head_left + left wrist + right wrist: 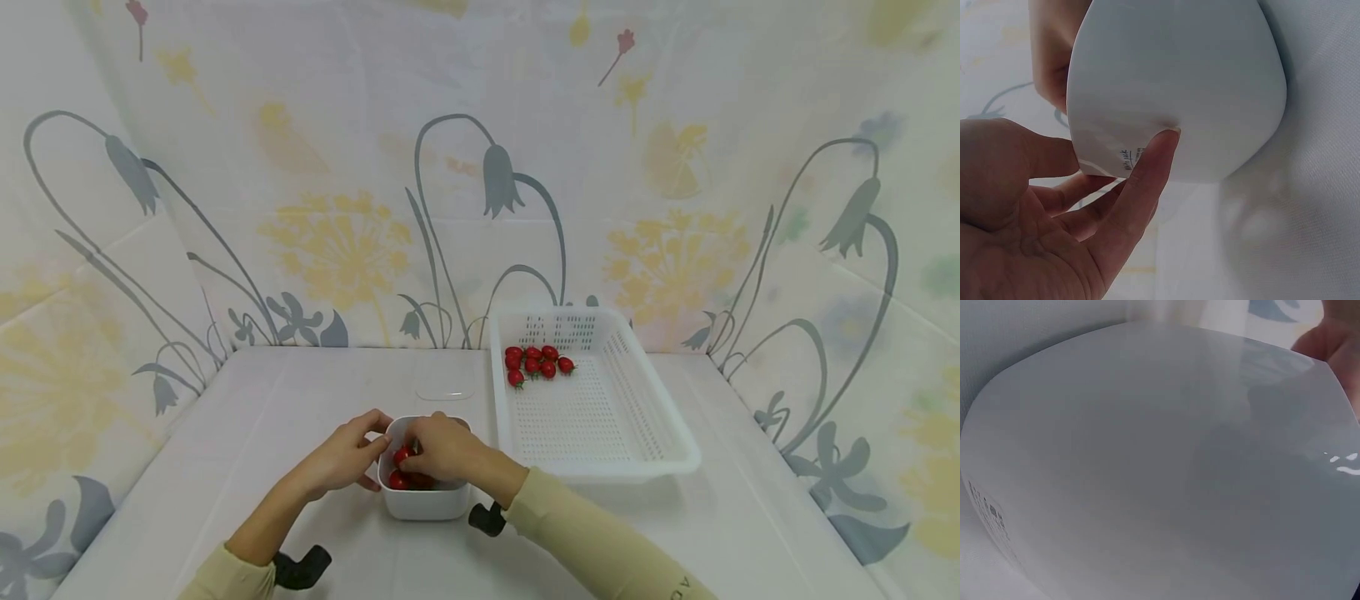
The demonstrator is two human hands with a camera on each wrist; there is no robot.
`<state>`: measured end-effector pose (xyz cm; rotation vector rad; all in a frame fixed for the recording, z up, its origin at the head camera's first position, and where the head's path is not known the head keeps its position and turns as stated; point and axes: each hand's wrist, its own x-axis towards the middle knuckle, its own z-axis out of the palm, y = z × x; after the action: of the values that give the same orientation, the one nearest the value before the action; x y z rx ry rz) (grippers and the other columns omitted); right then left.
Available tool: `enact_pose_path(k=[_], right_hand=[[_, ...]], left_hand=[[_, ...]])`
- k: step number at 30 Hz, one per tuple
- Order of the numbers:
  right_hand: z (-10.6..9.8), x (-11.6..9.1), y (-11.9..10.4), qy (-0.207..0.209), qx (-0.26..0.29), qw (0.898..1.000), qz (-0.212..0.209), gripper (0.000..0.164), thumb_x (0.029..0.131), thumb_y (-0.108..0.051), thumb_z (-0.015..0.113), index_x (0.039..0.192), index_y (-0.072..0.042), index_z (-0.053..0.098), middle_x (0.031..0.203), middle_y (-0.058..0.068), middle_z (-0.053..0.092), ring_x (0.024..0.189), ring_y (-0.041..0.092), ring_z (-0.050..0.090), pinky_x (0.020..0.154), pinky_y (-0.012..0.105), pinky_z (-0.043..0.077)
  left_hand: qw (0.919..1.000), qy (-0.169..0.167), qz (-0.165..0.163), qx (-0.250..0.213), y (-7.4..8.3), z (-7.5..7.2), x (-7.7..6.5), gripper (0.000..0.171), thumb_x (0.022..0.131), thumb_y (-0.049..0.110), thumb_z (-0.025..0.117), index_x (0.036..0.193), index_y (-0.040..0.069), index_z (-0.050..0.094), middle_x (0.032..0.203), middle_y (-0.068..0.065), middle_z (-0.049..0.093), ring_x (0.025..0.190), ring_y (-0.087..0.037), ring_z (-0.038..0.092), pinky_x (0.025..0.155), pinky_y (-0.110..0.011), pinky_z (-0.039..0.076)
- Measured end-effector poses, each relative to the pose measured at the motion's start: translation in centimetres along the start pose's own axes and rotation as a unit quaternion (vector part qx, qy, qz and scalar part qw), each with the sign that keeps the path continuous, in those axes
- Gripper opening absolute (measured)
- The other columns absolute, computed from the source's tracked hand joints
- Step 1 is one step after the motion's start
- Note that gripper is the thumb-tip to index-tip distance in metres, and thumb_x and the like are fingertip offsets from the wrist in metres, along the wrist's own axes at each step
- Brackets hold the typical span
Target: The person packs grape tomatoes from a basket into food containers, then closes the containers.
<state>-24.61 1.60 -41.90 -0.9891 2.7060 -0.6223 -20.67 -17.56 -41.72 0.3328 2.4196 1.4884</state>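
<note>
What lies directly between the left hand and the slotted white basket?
In the head view, the white container of red tomatoes, with the right hand reaching in.

Floral-cloth booth (480,92) around white tabletop (300,387)

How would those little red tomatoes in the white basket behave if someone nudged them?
The tomatoes would probably roll: they look rounded and lie loose, with bare floor beside them in the basket. Each is likely light, being so small next to the basket. Their skins look smooth and glossy, so they may be a little slippery to pinch.
</note>
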Motion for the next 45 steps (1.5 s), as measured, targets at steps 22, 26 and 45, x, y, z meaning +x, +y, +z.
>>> enact_pose_path(k=[22, 26, 45], right_hand=[[-6.9, -4.3, 1.4, 0.007, 0.068, 0.997, -0.020, 0.029, 0.094, -0.019, 0.075, 0.116, -0.001, 0.071, 0.103, 0.007, 0.072, 0.093, 0.020, 0.066, 0.070, 0.023, 0.058], [-7.9, -5.1, 2.3, 0.010, 0.062, 0.998, -0.016, 0.027, 0.094, -0.020, 0.075, 0.114, -0.002, 0.072, 0.102, 0.006, 0.072, 0.093, 0.019, 0.067, 0.071, 0.024, 0.059], [-11.6, -6.9, 7.6, 0.028, 0.072, 0.997, 0.026, 0.024, 0.093, -0.019, 0.075, 0.111, -0.003, 0.073, 0.101, 0.004, 0.073, 0.094, 0.020, 0.068, 0.078, 0.031, 0.060]], left_hand=[[0.9998, 0.014, -0.013, 0.002, 0.0, 0.2, 0.0, 0.026, 0.105, 0.009, 0.055, 0.129, 0.000, 0.055, 0.129, -0.020, 0.058, 0.097, -0.030, 0.064, 0.060, -0.043, 0.064], [0.9998, 0.016, -0.013, 0.003, 0.0, 0.2, 0.0, 0.026, 0.105, 0.009, 0.055, 0.129, 0.000, 0.055, 0.129, -0.020, 0.058, 0.096, -0.030, 0.063, 0.061, -0.043, 0.064], [0.9996, 0.021, -0.015, 0.009, 0.0, 0.3, 0.1, 0.026, 0.104, 0.008, 0.055, 0.129, 0.000, 0.055, 0.127, -0.018, 0.059, 0.096, -0.025, 0.063, 0.060, -0.042, 0.064]])
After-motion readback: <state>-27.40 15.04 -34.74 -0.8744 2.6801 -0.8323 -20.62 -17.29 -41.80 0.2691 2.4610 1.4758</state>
